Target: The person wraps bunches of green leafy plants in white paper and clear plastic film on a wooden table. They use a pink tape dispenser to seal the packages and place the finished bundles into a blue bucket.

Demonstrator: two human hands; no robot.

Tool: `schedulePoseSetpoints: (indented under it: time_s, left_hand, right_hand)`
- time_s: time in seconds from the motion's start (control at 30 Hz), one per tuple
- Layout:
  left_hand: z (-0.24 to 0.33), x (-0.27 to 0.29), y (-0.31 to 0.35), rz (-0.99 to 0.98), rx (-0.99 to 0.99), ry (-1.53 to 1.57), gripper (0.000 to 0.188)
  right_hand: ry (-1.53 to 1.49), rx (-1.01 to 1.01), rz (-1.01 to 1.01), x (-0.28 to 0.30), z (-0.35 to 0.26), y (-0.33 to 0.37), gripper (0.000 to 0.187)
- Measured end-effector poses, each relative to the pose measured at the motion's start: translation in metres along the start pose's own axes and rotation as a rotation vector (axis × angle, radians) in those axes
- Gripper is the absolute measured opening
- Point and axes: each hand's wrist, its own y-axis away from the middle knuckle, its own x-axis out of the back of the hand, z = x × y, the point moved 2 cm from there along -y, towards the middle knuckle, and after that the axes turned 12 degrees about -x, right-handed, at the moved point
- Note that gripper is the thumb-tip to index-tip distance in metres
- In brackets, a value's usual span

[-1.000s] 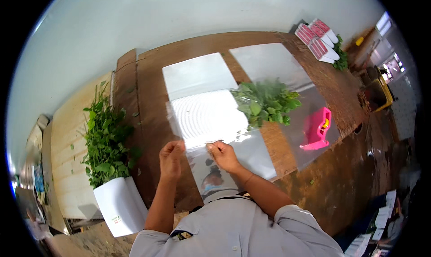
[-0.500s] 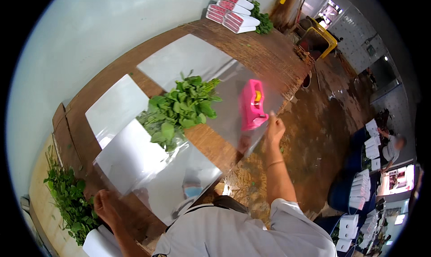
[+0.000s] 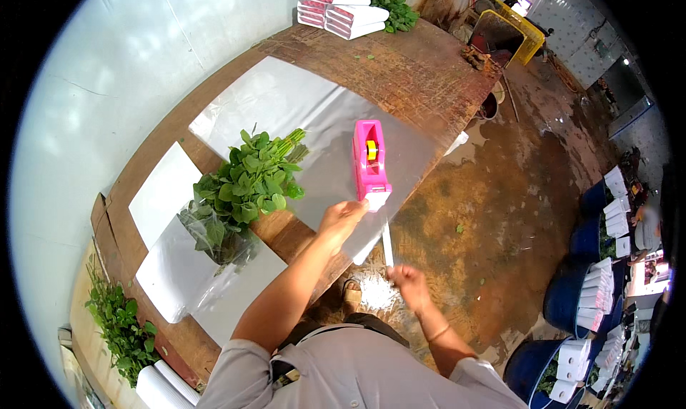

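A pink tape dispenser [image 3: 370, 157] sits on a clear plastic sheet [image 3: 300, 116] on the wooden table [image 3: 421, 73]. My left hand [image 3: 341, 216] rests at the dispenser's near end, fingers on it. My right hand [image 3: 407, 282] is below the table edge, pinching the end of a strip of clear tape [image 3: 387, 242] that runs from the dispenser. A bunch of green leafy stems [image 3: 246, 184] lies on the table to the left, its lower part in a clear sleeve [image 3: 214, 252].
White paper sheets [image 3: 166, 195] lie at the table's left. Stacked white and pink wrapped bundles [image 3: 343, 9] sit at the far end. More greens in a white wrap [image 3: 121, 330] stand at lower left. Blue buckets [image 3: 579, 302] with wrapped bundles line the wet floor [image 3: 500, 195] on the right.
My view swung right. My left hand came from the sleeve by the greens to the dispenser. My right hand moved from the dispenser toward me, drawing out a strip of tape.
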Motion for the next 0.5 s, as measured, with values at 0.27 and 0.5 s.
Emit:
schedulePoseSetpoints:
  time_s: [0.27, 0.5]
  left_hand:
    - [-0.025, -0.017, -0.044, 0.043, -0.371, -0.929, 0.014]
    - [0.046, 0.106, 0.066, 0.186, -0.954, -0.992, 0.021]
  right_hand:
    - [-0.007, -0.008, -0.22, -0.009, 0.052, -0.025, 0.018]
    - [0.184, 0.216, -0.505, -0.076, 0.009, -0.005, 0.025]
